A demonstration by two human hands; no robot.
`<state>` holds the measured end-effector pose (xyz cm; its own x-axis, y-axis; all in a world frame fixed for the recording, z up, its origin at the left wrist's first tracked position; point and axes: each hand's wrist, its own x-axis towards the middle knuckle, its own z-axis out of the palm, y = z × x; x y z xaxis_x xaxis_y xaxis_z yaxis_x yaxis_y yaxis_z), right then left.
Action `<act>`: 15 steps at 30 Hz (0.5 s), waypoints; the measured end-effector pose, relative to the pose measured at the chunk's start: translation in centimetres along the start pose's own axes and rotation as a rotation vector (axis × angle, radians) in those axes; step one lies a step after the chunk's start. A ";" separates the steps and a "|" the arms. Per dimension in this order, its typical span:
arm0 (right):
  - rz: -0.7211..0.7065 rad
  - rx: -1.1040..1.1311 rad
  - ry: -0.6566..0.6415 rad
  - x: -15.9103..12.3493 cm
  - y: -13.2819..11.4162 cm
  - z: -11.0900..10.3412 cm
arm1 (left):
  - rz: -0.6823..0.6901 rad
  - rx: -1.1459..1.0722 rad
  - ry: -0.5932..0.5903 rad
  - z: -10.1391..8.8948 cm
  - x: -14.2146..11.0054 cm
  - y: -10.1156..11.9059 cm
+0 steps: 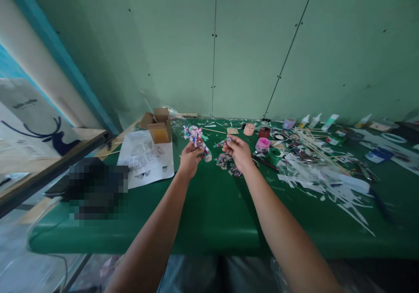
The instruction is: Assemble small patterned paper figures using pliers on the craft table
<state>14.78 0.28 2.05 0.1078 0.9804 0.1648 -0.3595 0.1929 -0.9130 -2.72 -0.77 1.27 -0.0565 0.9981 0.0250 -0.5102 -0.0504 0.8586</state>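
Note:
My left hand [190, 158] is closed around a small multicoloured craft piece [206, 151], with a pink, white and blue frilled cluster [194, 132] at its upper end. A short gap to the right, my right hand [241, 152] pinches a narrow, pointed strip in mottled colours [220, 144], its tip turned toward the left hand. Below the strip, speckled scraps [223, 160] lie on the green table cover [209, 206]. What the frilled cluster is made of is too small to tell.
On the right are white paper strips [324, 184], thin wooden sticks [322, 151], a pink paint jar [262, 144] and glue bottles [330, 122]. A cardboard box [159, 127] and printed sheets [145, 158] sit left. A green wall [183, 57] rises behind.

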 end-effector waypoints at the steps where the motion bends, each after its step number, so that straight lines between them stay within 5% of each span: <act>1: 0.015 0.041 0.000 -0.6 0.2 0.2 | 0.005 0.034 -0.023 0.0 -0.1 -0.1; 15: 0.033 -0.100 0.057 -2.0 1.1 1.5 | -0.007 0.138 -0.042 -0.1 0.3 -0.9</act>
<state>12.74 -1.39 1.32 0.1508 0.9818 0.1152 -0.2699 0.1530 -0.9507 -2.40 -0.47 0.44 -0.0157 0.9992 0.0379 -0.3876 -0.0410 0.9209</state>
